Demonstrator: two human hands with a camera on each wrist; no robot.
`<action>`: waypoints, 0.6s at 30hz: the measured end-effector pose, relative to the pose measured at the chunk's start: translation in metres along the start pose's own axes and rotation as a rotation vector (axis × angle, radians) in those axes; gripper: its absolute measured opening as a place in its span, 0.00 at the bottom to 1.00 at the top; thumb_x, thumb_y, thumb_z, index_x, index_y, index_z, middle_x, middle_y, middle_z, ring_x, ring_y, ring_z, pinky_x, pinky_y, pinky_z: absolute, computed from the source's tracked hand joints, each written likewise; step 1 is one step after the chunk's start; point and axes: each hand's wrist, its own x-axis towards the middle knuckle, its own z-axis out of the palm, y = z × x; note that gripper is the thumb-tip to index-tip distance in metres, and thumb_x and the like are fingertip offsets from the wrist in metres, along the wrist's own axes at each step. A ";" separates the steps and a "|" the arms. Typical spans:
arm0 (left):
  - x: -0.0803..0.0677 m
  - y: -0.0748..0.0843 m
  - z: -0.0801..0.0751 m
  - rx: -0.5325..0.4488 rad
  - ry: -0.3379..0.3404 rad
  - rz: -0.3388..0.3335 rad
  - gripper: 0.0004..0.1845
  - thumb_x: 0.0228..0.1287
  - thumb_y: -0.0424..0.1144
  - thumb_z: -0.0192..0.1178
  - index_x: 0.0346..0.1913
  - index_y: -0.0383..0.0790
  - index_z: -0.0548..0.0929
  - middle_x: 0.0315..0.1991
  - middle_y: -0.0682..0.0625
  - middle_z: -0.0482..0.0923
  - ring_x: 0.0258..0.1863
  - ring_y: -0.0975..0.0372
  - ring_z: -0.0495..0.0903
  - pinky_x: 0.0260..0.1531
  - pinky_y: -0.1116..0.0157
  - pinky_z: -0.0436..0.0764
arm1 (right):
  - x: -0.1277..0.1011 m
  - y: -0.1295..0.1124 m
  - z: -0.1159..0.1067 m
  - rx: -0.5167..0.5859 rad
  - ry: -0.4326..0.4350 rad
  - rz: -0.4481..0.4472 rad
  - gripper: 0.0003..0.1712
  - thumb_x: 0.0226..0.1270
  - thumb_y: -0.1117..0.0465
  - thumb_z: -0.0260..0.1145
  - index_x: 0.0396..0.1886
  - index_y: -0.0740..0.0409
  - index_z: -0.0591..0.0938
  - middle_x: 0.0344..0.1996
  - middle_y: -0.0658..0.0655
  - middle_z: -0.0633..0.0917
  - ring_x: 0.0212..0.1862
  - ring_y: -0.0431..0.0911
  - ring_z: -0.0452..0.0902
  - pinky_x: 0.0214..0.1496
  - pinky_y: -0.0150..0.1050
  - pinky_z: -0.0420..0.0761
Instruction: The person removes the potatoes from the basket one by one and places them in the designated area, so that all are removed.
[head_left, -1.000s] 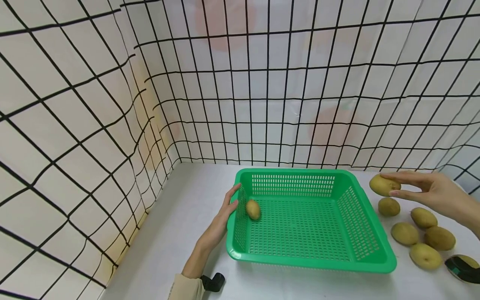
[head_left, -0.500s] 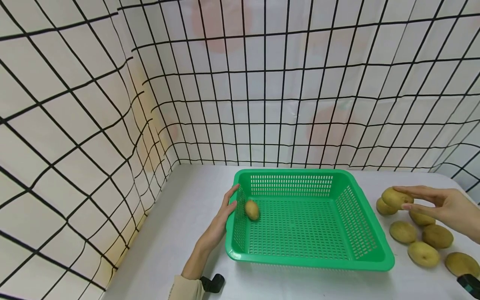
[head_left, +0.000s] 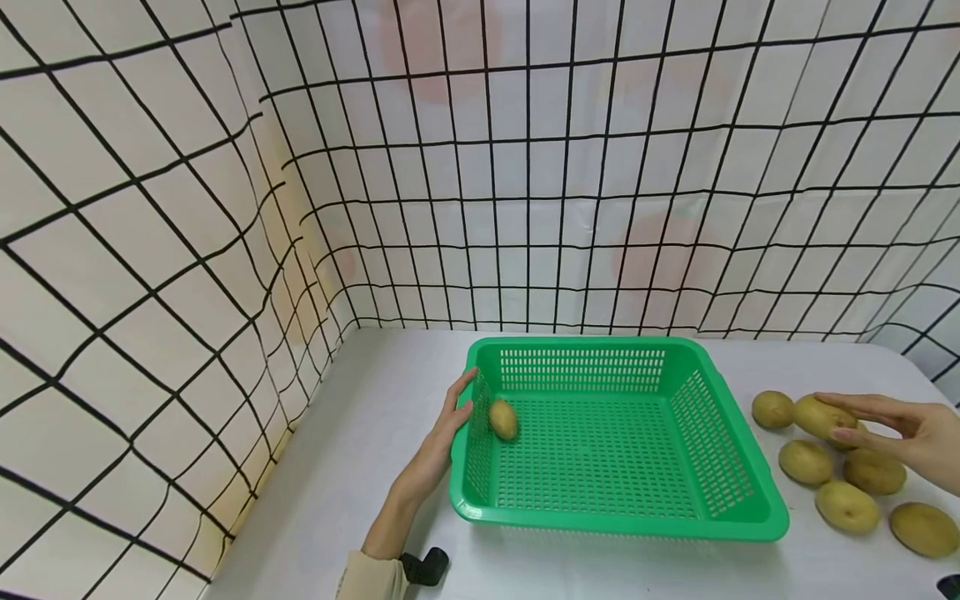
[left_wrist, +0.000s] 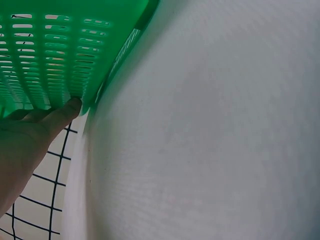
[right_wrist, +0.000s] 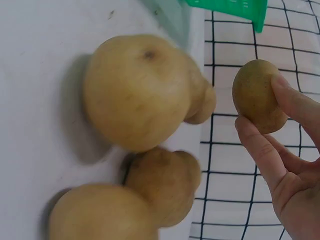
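Spreading across the white table point(head_left: 360, 450), a green basket point(head_left: 742, 492) with one potato point(head_left: 504, 419) inside, close against its left wall. Pressed flat to the outside of that wall, the left hand point(head_left: 444, 437) — fingers straight, gripping nothing. Lying loose on the table to the right of the basket, well apart from it, a cluster of potatoes point(head_left: 847, 507). Hovering just over that cluster, the right hand point(head_left: 911, 429), pinching a single potato point(head_left: 819, 417) between thumb and fingertips — fingers curled lightly round it.
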 end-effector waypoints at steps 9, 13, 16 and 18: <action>0.001 0.000 -0.001 -0.003 0.000 0.005 0.27 0.84 0.57 0.35 0.79 0.78 0.48 0.84 0.59 0.38 0.82 0.50 0.47 0.74 0.39 0.62 | -0.014 0.041 -0.003 0.027 0.105 -0.102 0.33 0.56 0.77 0.75 0.65 0.63 0.82 0.52 0.15 0.75 0.55 0.08 0.66 0.53 0.07 0.58; 0.002 -0.001 -0.001 -0.005 0.000 0.006 0.27 0.84 0.58 0.34 0.79 0.78 0.47 0.84 0.58 0.38 0.82 0.49 0.48 0.73 0.39 0.63 | -0.021 0.081 -0.004 -0.009 0.126 -0.086 0.34 0.58 0.75 0.75 0.67 0.61 0.81 0.53 0.13 0.73 0.55 0.07 0.64 0.54 0.07 0.57; 0.002 -0.001 -0.001 -0.001 -0.004 0.008 0.27 0.84 0.58 0.33 0.80 0.77 0.46 0.84 0.58 0.37 0.81 0.48 0.48 0.73 0.40 0.64 | -0.027 0.103 -0.005 -0.054 0.116 -0.094 0.39 0.62 0.72 0.74 0.73 0.48 0.76 0.54 0.09 0.68 0.54 0.03 0.58 0.55 0.06 0.54; 0.001 -0.001 -0.001 0.001 -0.007 0.007 0.27 0.84 0.58 0.33 0.80 0.77 0.46 0.84 0.57 0.37 0.81 0.48 0.49 0.73 0.40 0.64 | -0.029 0.111 -0.010 -0.077 0.097 -0.131 0.47 0.61 0.72 0.75 0.75 0.31 0.73 0.54 0.06 0.63 0.53 0.01 0.55 0.53 0.05 0.53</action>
